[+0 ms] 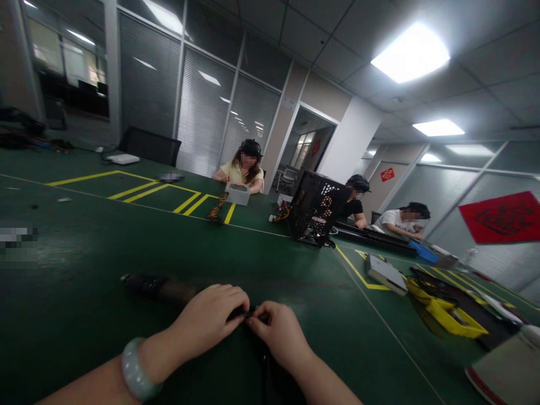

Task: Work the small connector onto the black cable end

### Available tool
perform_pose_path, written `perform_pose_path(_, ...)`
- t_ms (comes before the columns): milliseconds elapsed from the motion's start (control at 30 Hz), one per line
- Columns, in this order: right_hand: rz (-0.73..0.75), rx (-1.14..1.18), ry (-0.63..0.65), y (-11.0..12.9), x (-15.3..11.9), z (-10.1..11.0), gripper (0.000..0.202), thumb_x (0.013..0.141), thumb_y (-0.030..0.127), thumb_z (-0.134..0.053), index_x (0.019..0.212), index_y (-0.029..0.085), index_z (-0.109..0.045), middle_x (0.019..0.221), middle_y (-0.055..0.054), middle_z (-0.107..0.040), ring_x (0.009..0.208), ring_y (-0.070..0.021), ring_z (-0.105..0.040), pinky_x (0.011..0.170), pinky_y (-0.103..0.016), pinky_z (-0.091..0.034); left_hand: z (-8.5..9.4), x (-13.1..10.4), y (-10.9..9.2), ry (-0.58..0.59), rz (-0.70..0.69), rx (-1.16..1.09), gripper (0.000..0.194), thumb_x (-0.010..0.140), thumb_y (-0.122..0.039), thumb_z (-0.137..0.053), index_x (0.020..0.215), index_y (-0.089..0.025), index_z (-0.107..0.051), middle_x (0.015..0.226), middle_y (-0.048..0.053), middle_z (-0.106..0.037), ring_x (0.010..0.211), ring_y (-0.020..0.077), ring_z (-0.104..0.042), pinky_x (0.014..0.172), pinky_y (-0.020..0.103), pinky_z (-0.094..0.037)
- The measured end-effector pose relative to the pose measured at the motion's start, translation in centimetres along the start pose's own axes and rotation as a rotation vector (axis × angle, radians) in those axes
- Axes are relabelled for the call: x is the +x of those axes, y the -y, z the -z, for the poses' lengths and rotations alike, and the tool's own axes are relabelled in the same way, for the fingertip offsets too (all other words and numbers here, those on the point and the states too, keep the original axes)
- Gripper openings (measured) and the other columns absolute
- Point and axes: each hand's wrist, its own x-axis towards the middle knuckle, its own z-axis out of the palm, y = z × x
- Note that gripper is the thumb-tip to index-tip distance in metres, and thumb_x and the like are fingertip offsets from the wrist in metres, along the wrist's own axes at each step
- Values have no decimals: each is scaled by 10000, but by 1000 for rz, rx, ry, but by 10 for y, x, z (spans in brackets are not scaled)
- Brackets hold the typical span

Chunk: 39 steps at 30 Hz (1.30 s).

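Observation:
Low in the head view, my left hand (214, 315) and my right hand (280, 332) nearly meet above the green table (105, 236). Both have thumb and fingers pinched on a small dark piece (250, 313), too small and shadowed to name. A dark strap or cable hangs below my right hand. Just behind my left hand lies a black cylindrical tool (147, 285) with a metal tip pointing left. A pale bangle circles my left wrist.
A black computer case (318, 208) stands across the table, with a grey power supply (237, 194) and wires left of it. On the right are a silver box (385, 274), yellow bins (455, 318) and a blue tray (423, 251). Several people sit at the far side.

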Motion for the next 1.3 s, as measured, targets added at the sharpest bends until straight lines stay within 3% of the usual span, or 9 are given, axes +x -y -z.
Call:
perform_pose_path(167, 5, -7, -3, 1, 0, 0, 105, 816, 275, -669, 844, 185, -715, 771, -2, -718, 687, -127, -632, 594, -202, -389, 2, 1, 0, 18, -63, -20, 121, 860, -190, -593, 937, -271, -637, 944, -25, -634, 895, 199, -573, 799, 341, -369)
perform_pose_path(333, -4, -13, -2, 2, 1, 0, 110, 816, 282, -673, 832, 182, -714, 773, -5, -718, 688, -131, -632, 594, -202, -393, 3, 0, -2, -9, 6, -10, 127, 837, -203, -616, 951, -258, -624, 937, -23, -631, 879, 200, -574, 784, 341, -375)
perform_pose_path(567, 9, -1, -1, 1, 0, 1, 98, 815, 280, -668, 827, 195, -714, 771, 2, -718, 700, -137, -640, 612, -210, -401, 3, 2, -1, 27, -52, -8, 125, 852, -208, -594, 948, -271, -643, 950, -18, -641, 898, 196, -586, 795, 334, -379)
perform_pose_path(733, 8, -11, 3, 1, 0, 1, 92, 813, 285, -673, 826, 204, -714, 791, 7, -718, 718, -137, -638, 622, -209, -399, 2, 0, -3, -2, 40, 38, 129, 836, -243, -608, 965, -249, -609, 938, -2, -635, 877, 206, -583, 770, 326, -393)
perform_pose_path(1000, 2, -1, -5, 1, -1, 0, 103, 820, 287, -668, 841, 203, -725, 782, 3, -723, 688, -132, -630, 605, -211, -397, 1, 2, 0, 33, -73, 3, 105, 871, -220, -587, 939, -275, -644, 948, -25, -634, 901, 188, -584, 797, 328, -372)
perform_pose_path(1167, 8, -19, 0, 0, -1, 1, 116, 819, 306, -670, 849, 206, -721, 802, -1, -723, 711, -139, -635, 616, -212, -402, 0, 0, 0, -1, 21, 16, 165, 835, -235, -617, 998, -259, -609, 950, -14, -630, 884, 206, -578, 788, 347, -385)
perform_pose_path(1300, 2, -10, -1, -1, -1, 0, 115, 823, 305, -664, 846, 206, -719, 799, -3, -723, 714, -144, -642, 611, -215, -402, 2, 0, -1, 17, -25, 10, 99, 849, -225, -602, 940, -256, -628, 932, -19, -633, 883, 198, -579, 789, 339, -378)
